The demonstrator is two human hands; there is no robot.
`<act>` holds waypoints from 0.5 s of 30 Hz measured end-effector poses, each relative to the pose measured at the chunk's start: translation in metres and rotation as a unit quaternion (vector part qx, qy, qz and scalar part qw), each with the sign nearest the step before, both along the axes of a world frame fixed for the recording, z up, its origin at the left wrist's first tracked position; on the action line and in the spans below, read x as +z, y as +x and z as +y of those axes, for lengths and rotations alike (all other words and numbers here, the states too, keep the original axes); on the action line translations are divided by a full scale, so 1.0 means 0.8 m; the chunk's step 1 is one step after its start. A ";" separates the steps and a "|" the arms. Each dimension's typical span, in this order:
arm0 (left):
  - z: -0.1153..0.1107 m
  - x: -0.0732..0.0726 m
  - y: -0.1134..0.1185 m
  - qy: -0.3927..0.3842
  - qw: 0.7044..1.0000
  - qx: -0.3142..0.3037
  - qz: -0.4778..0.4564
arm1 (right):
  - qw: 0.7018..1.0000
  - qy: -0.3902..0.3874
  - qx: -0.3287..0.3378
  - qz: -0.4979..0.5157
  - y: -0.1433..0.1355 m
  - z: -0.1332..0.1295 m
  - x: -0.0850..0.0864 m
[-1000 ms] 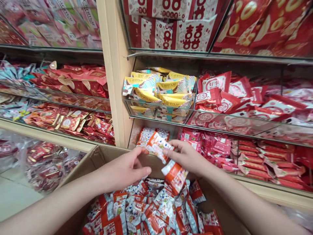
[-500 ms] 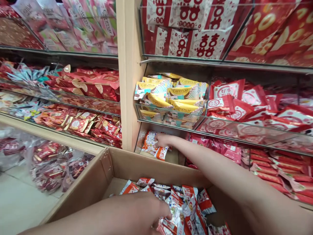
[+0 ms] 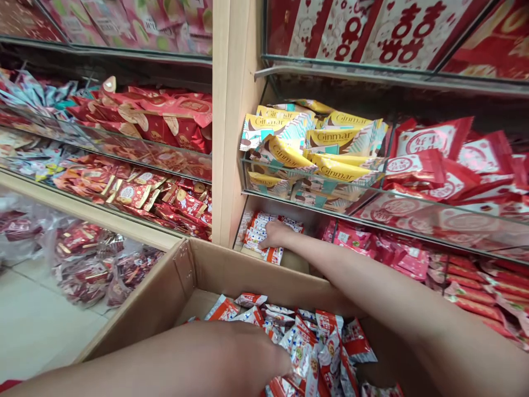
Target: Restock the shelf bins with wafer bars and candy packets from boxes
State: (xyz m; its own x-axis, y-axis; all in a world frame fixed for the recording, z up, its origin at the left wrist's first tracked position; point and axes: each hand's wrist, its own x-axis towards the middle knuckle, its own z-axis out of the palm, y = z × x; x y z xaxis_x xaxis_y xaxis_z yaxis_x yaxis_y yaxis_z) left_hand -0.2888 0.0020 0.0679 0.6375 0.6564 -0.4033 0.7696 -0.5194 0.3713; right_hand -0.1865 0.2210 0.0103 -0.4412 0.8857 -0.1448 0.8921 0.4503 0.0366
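My left hand (image 3: pixel 260 353) is inside the cardboard box (image 3: pixel 256 270), closed around some of the small red-and-white snack packets (image 3: pixel 303 350) heaped there. Part of its fingers is hidden behind the hand. Beyond the box's far wall, my right hand (image 3: pixel 279 234) reaches into the bottom shelf compartment. Its fingers are bent down on matching snack packets (image 3: pixel 258 227) standing in a tight row, and they look closed on one. A loose packet (image 3: pixel 274 255) lies just below that hand.
A wooden upright (image 3: pixel 229 121) divides the shelving. Above my right hand, a clear shelf front holds yellow packets (image 3: pixel 334 140); red-and-white packets (image 3: pixel 430 146) are beside them. Pink packets (image 3: pixel 380 248) lie right of the compartment. Plastic bags of snacks (image 3: pixel 86 259) stand on the floor at left.
The view has shifted closer and lower on the shelves. My right hand has moved slightly over the packet row, where more packets show to its right. My left hand stays in the heap.
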 end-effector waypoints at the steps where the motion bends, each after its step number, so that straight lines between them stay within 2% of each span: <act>1: 0.000 -0.004 -0.002 0.007 1.000 0.005 -0.013 | 1.000 0.005 -0.002 0.001 -0.001 -0.002 0.001; 5: -0.001 -0.012 -0.007 0.021 0.997 0.019 -0.069 | 1.000 0.021 -0.010 0.000 -0.003 -0.014 0.004; 11: 0.002 0.000 0.001 -0.013 0.997 -0.020 0.070 | 0.999 0.025 -0.019 0.004 -0.003 -0.023 0.005; 15: 0.004 0.002 0.003 -0.018 0.996 -0.029 0.081 | 0.999 0.027 -0.025 0.010 -0.002 -0.024 0.007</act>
